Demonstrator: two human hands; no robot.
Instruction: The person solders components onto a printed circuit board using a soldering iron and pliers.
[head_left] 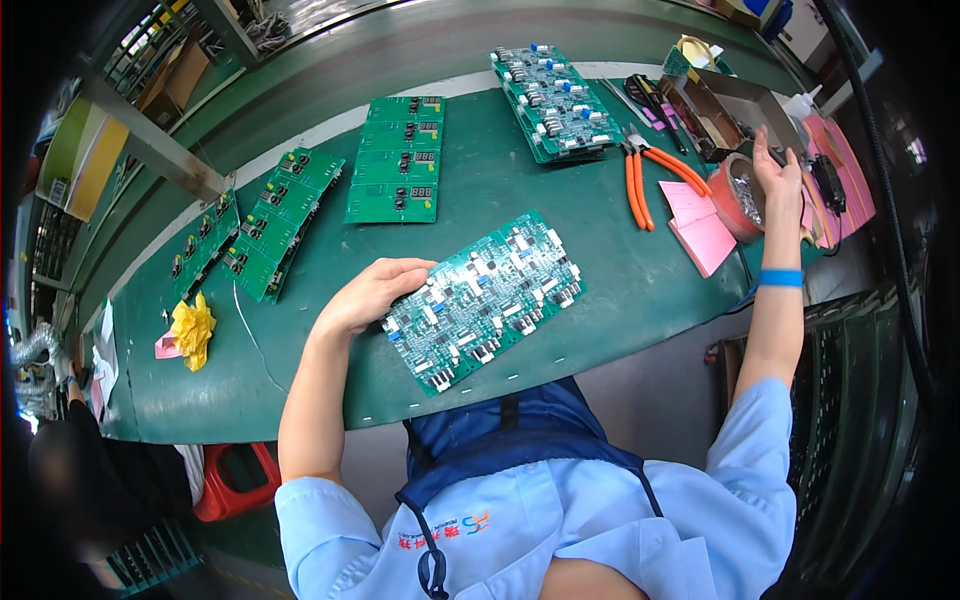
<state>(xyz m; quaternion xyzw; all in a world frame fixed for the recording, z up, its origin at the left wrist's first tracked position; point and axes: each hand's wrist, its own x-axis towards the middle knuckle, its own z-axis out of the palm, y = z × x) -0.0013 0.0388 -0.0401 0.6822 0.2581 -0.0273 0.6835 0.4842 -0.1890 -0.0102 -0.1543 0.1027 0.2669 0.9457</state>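
Note:
A long green circuit board panel (487, 300), densely set with small parts and white connectors, lies slanted in front of me. My left hand (378, 295) grips its upper left corner, thumb over the edge; the fingertips underneath are hidden. Far out to the right, my right hand (778, 180) is raised beside a red round tub (737, 205) with shiny bits inside. Its fingers are partly bent around a small dark thing that I cannot make out. Just beyond that hand is an open metal box (740, 105).
Green panels with small displays (395, 165) lie at the back left. A stack of populated boards (556, 105) sits at the back. Orange-handled pliers (640, 180), pink pads (697, 230), a black cable (828, 185) and a crumpled yellow cloth (193, 331) surround the work spot.

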